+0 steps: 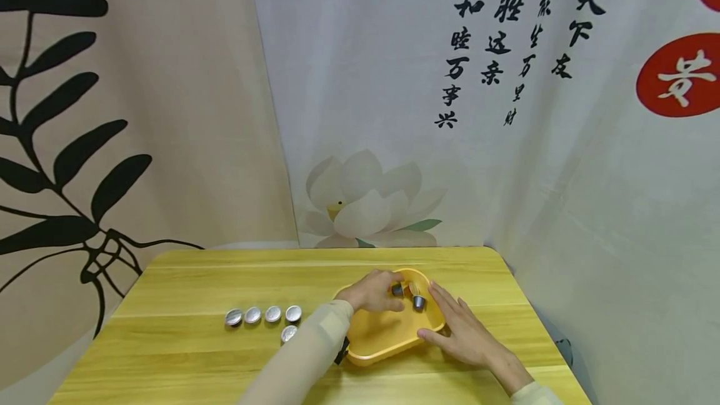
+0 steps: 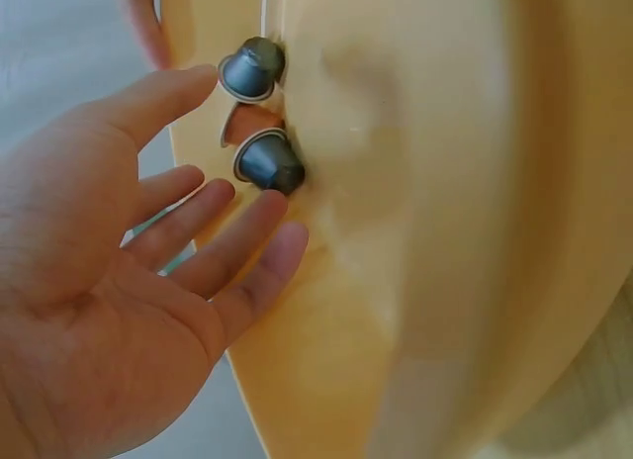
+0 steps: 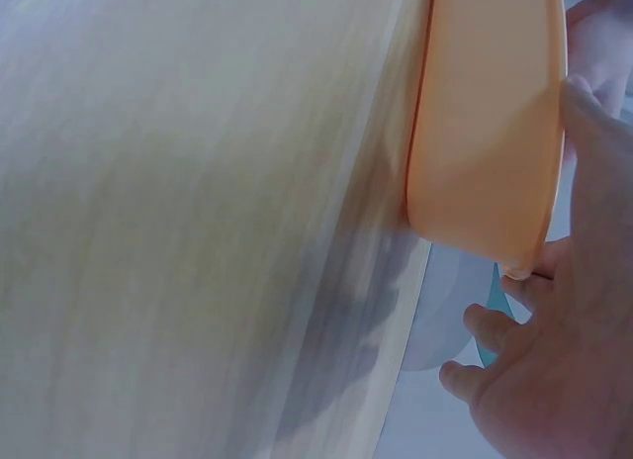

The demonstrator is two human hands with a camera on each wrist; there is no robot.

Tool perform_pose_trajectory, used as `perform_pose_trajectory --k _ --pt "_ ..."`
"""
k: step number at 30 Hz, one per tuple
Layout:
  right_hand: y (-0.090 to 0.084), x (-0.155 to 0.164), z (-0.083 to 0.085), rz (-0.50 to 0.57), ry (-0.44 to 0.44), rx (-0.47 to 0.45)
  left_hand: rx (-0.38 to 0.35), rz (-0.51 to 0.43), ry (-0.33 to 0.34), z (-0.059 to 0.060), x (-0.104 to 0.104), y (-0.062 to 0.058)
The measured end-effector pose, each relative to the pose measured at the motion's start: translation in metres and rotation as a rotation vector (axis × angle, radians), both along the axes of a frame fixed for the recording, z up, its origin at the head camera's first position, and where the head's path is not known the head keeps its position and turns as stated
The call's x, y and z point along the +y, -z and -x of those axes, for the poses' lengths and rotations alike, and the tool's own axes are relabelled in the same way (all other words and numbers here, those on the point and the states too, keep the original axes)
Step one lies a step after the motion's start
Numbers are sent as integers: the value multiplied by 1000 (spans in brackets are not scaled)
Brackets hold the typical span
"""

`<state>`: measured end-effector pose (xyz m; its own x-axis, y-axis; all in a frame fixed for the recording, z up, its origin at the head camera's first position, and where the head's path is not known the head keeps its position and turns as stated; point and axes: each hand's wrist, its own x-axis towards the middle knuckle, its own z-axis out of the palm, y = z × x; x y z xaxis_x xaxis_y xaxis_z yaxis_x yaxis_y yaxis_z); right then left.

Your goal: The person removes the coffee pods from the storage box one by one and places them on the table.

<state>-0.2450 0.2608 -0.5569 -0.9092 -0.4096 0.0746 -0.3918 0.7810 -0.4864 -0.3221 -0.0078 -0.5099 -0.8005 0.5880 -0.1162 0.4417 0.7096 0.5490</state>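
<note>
A yellow tray (image 1: 382, 333) stands on the table with three coffee capsules gathered at its far right side. Two are dark grey, one capsule (image 2: 252, 71) at the top of the left wrist view and another capsule (image 2: 269, 164) lower. Between them sits a copper-coloured capsule (image 2: 255, 123). My left hand (image 1: 374, 292) reaches into the tray, fingers spread and relaxed, thumb and fingertips close around the capsules. Along the tray's right end, my right hand (image 1: 467, 333) rests with straight fingers at the rim and its thumb at the near corner.
Left of the tray, several coffee capsules stand lid-up on the wooden table (image 1: 185, 342), four of them in a row, such as the capsule (image 1: 252, 315). One more capsule (image 1: 289, 333) stands nearer, beside my left sleeve (image 1: 304, 355). A printed curtain (image 1: 394, 80) hangs behind the table.
</note>
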Motion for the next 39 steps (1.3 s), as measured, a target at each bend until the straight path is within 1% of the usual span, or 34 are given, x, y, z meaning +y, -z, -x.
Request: perform_pose_trajectory --k 7,13,16,18,22,25,30,39 --pt "1 0 0 -3 2 -2 14 1 19 2 2 5" --pt "2 -1 0 -5 5 7 -5 -11 42 6 3 12" --pt "2 -1 0 -6 9 10 -16 -14 54 6 3 14" --pt "2 -1 0 -7 11 11 -17 -4 61 5 2 13" --pt "2 -1 0 -11 17 8 12 30 80 4 3 15" --pt "2 -1 -1 -15 19 3 28 38 94 4 5 17" --pt "3 -1 -1 -15 21 3 14 33 93 2 5 19" --pt "3 -1 0 -12 20 16 0 77 79 1 3 15"
